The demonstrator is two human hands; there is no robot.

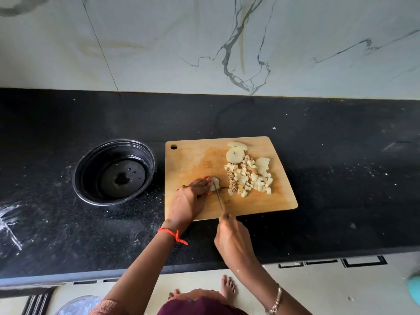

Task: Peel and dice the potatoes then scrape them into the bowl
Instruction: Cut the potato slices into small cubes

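Observation:
A wooden cutting board (193, 160) lies on the black counter. A pile of diced potato (248, 178) sits right of its middle, with two round potato slices (236, 154) behind it. My left hand (189, 198) holds a pale potato piece (215, 184) down on the board with curled fingertips. My right hand (231, 237) grips the handle of a knife (218, 197), whose thin blade stands against the potato piece just right of my left fingers. An empty black bowl (91, 155) stands left of the board.
The black counter (341, 178) is speckled with white crumbs and meets a marble wall behind. Its front edge runs below my arms. My bare feet show on the tiled floor below. A teal object (414, 289) pokes in at the lower right.

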